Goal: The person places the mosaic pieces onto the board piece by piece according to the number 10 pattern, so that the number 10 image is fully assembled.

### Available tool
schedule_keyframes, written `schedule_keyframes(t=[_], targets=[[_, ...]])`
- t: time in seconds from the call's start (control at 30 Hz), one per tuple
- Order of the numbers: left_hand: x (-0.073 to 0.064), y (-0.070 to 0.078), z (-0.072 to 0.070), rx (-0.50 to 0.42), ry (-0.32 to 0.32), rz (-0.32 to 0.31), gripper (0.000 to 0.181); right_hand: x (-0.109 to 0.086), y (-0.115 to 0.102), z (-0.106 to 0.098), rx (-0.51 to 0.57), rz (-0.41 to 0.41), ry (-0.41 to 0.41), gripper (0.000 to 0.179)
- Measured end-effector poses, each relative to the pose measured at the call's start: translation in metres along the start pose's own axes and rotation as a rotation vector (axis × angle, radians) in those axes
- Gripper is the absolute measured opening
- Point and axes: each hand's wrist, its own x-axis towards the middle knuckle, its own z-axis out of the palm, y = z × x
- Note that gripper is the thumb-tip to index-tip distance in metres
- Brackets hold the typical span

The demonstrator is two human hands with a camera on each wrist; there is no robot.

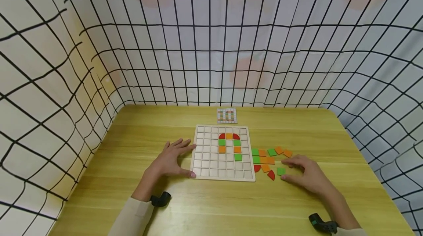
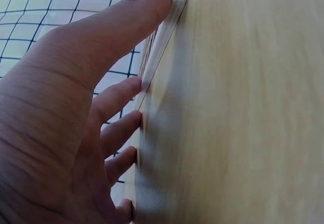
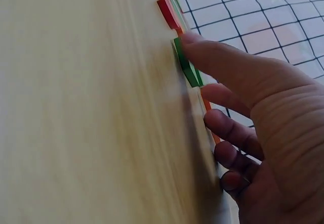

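A wooden grid board [image 1: 209,164] lies on the table, with red, orange and green tiles forming an arch in its upper right cells. My left hand [image 1: 170,158] rests at the board's left edge, thumb on the near corner and fingers spread; in the left wrist view the thumb of that hand [image 2: 76,82] meets the board's rim [image 2: 169,29]. To the right of the board, my right hand [image 1: 307,175] has its thumb at a loose green square tile [image 1: 281,171]. The right wrist view shows the thumb by this green tile [image 3: 186,64], the other fingers bent and apart from it.
Beside the board's right edge lie several loose tiles, among them an orange square [image 1: 266,168], a red quarter circle [image 1: 271,175] and a green square [image 1: 272,152]. A small pattern card [image 1: 226,115] lies behind the board. Black netting over white cloth [image 1: 211,59] surrounds the table [image 1: 211,210].
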Motion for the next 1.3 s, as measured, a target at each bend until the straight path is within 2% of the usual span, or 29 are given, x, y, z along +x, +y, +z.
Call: schedule_keyframes(t=[0.07,0.3,0.53,0.8,1.0,1.3], targets=[[-0.001,0.000,0.000,-0.005,-0.002,-0.006,0.110,-0.001,-0.001,-0.001,-0.019,-0.019,-0.004,0.042],[-0.001,-0.001,0.000,-0.007,0.009,-0.005,0.109,-0.001,0.001,0.005,-0.037,-0.092,0.041,0.024],[-0.003,-0.001,0.000,-0.013,0.008,-0.009,0.110,-0.001,0.002,0.010,-0.050,-0.137,0.101,0.023],[-0.002,-0.001,0.000,-0.010,0.018,0.002,0.109,0.007,-0.004,0.007,0.025,-0.095,0.141,0.023],[0.000,-0.004,0.000,0.019,0.029,0.046,0.110,0.019,-0.009,0.005,0.045,-0.035,0.168,0.020],[0.000,-0.003,0.001,0.022,0.023,0.049,0.111,0.039,-0.022,0.016,0.153,-0.086,0.163,0.024]])
